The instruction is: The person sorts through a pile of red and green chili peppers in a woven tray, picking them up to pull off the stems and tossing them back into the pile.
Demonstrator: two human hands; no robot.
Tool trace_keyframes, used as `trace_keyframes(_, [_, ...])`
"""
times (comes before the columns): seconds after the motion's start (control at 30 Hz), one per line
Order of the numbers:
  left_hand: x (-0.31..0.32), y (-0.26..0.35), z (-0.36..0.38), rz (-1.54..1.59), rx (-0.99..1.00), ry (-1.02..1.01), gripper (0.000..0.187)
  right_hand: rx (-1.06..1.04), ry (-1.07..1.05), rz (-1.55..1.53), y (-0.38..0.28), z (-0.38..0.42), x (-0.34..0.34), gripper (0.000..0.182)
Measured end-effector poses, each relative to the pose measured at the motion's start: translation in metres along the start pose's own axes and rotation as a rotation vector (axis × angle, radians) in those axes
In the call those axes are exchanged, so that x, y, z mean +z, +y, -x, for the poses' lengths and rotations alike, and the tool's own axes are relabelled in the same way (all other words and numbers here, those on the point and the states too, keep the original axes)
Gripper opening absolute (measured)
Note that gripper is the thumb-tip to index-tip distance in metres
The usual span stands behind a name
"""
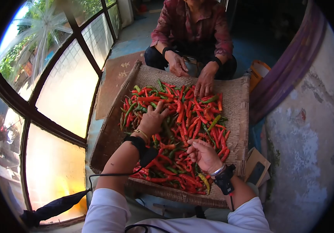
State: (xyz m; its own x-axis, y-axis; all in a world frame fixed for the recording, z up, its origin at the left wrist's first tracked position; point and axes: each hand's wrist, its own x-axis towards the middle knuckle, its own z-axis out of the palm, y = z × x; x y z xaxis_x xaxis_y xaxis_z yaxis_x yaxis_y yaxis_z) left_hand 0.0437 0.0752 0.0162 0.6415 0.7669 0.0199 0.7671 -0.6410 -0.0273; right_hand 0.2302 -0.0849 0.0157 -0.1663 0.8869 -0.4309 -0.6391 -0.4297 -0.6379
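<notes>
A wide woven basket tray [235, 112] carries a heap of chili peppers [181, 116], mostly red with some green and a yellowish one near the front edge. My left hand [151, 119] rests palm down on the left part of the heap, its fingers spread and touching the peppers. Over the right front of the heap is my right hand [205, 156], turned partly palm up with its fingers curled and the thumb pressed to them. What those fingers hold, if anything, is too small to tell. My wrists bear straps, and a bracelet shows on each.
Across the tray a person in a red patterned shirt [192, 33] sits, one hand [206, 79] touching the peppers, the other [176, 64] above the rim. A framed window [68, 85] stands at left. A phone [256, 173] lies on cardboard at right, beside a wall [301, 155].
</notes>
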Motion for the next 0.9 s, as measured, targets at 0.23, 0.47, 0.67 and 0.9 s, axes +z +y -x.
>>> trace_keyframes(0.23, [0.009,-0.002,-0.004,0.051,-0.067,0.062,0.049,0.001,-0.007,-0.001,-0.001,0.000,-0.001,0.019])
trace_keyframes(0.47, [0.023,-0.001,-0.003,0.030,-0.082,0.139,0.042,0.010,-0.003,0.009,0.002,0.002,0.003,0.019])
trace_keyframes(0.67, [0.009,0.002,0.019,0.085,-0.001,0.100,0.029,-0.003,-0.044,-0.020,0.002,0.001,0.002,0.019])
trace_keyframes(0.9, [-0.009,0.018,0.062,0.106,-0.018,-0.027,0.043,0.012,-0.055,0.002,0.003,0.002,0.004,0.018])
